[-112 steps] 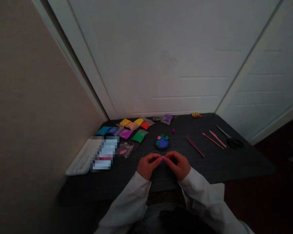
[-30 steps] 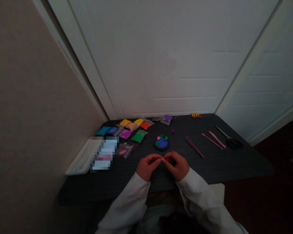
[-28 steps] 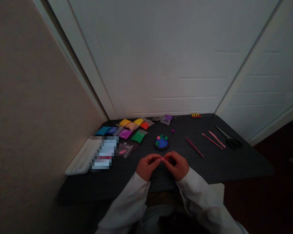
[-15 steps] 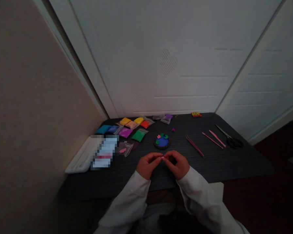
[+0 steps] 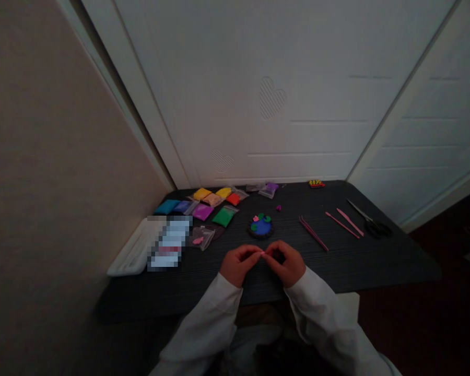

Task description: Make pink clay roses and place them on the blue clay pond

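Note:
Between the fingertips of both hands is a tiny piece of pink clay (image 5: 262, 253), mostly covered by the fingers. My left hand (image 5: 238, 263) pinches it from the left, and my right hand (image 5: 288, 262) pinches it from the right, fingertips meeting over the table's front half. Just beyond them lies a round clay pond (image 5: 261, 227) with a dark rim, a blue middle, green leaf shapes and a small pink flower. Left of the hands is a clear bag (image 5: 202, 238) with a pink clay lump inside.
Bags of coloured clay, one green (image 5: 224, 215), lie at the back left beside a white tray (image 5: 128, 250). Tweezers (image 5: 313, 233), pink modelling tools (image 5: 350, 222) and scissors (image 5: 370, 222) lie right. A purple lump (image 5: 278, 208) sits behind the pond on the dark table (image 5: 203, 292).
The view has shifted very slightly. Both hands keep their pinch on the pink clay in nearly the same place; nothing else has visibly moved.

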`<state>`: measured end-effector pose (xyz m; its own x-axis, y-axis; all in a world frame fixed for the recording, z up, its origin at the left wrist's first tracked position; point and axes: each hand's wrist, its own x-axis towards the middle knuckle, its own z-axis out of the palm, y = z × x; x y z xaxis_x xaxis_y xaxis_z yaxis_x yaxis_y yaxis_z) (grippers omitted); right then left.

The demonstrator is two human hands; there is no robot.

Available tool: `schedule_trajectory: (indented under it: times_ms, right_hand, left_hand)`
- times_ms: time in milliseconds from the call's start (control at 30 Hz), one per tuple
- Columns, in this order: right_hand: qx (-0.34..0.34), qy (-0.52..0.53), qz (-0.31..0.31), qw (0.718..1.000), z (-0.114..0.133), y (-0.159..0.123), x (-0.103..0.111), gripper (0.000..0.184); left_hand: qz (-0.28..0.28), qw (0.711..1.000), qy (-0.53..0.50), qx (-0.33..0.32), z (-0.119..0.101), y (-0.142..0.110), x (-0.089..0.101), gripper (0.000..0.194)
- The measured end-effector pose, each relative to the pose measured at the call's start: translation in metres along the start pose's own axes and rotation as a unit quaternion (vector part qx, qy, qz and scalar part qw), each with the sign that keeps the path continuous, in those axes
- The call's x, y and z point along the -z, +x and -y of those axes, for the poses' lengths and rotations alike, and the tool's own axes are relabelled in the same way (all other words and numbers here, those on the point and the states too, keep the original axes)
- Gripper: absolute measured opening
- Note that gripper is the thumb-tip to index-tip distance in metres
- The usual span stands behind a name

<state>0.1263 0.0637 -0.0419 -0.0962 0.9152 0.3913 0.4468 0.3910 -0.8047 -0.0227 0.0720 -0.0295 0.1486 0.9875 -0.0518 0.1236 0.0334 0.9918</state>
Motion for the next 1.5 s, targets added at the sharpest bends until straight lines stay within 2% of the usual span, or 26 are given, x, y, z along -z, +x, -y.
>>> schedule_trajectory:
  times_ms: [600,833,1000,1067,1133,1233,1300,1400,1500]
  right_hand:
    - [0.016,0.01,0.02,1.0,0.0,0.001,0.002,0.009]
    - [0.008,0.021,0.025,0.999,0.003,0.001,0.003,0.008]
    - [-0.002,0.035,0.023,0.999,-0.003,-0.001,0.001,0.008]
    - [-0.004,0.044,0.016,0.999,-0.006,-0.001,0.0,0.008]
    - [-0.004,0.052,0.013,0.999,-0.008,-0.002,-0.001,0.007]
    - [-0.007,0.056,0.018,0.998,-0.007,-0.002,-0.002,0.006]
    - [-0.011,0.054,0.021,0.998,-0.005,-0.002,-0.001,0.006]
    - [-0.018,0.048,0.02,0.998,-0.003,-0.001,0.0,0.005]
    - [-0.018,0.041,0.014,0.999,-0.002,-0.001,0.001,0.005]
  left_hand:
    - [-0.001,0.999,-0.031,-0.007,0.01,0.003,-0.002,0.02]
    - [0.01,0.999,0.019,-0.029,0.01,0.003,0.0,0.021]
    - [0.003,0.993,0.106,-0.058,0.011,0.001,0.0,0.027]
    - [-0.023,0.985,0.156,-0.074,0.012,0.0,0.008,0.029]
    - [-0.073,0.969,0.217,-0.093,0.013,0.0,0.026,0.029]
    - [-0.178,0.922,0.324,-0.114,0.017,0.003,0.065,0.032]
    - [-0.224,0.888,0.385,-0.116,0.021,0.007,0.089,0.036]
    - [-0.232,0.857,0.446,-0.111,0.027,0.014,0.106,0.034]
    - [-0.225,0.841,0.478,-0.112,0.031,0.018,0.107,0.026]
